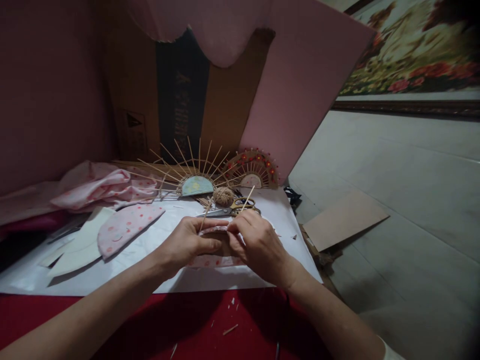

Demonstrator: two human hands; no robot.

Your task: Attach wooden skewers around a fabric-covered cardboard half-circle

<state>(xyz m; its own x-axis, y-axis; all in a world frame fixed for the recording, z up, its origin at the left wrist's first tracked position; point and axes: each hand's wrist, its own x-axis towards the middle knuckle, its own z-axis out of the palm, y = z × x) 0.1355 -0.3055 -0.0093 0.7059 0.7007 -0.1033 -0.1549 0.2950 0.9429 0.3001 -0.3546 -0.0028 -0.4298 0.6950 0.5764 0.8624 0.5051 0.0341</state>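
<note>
Bare forearms [108, 307] angle in over a red surface, probably cloth [157, 330], with slim scraps [230, 329] on it. Work is a small fabric-covered piece [215, 261], pink dotted cloth with brown, card-like material inside, at the front of the white sheet [296, 265], between both hands. Left hand [185, 245] grasps its left end, fingers behind the upper edge, thumb across the front. Right hand [260, 245] has fingertips pinched on the upper edge, right of middle. Left stick [206, 215] slants up from that edge beside the left index finger; right stick [247, 198] sticks up behind the right knuckles, can't tell if it's seated in the piece or held. Handling, my read: very light, cloth face soft and grippy, not slippery. Brown layer looks semi-stiff; should flex, and would likely crease under a hard squeeze. Sticks look like the fragile part: thin, stiff, could snap if side-loaded. Best hold: thumb and finger flat on the body near one end, upper edge left clear for a fingertip pinch. Take sticks low, near the edge, not by the tips. Pink half-moon pad [129, 231] lies left of the left hand, looks similar in build, maybe padded. Scissors [245, 203] lie just behind the hands, blades left, beside the twine ball [224, 196]; watch the knuckles there. Spoked fan [197, 186] stands further back, its loose spokes easy to snag.
</note>
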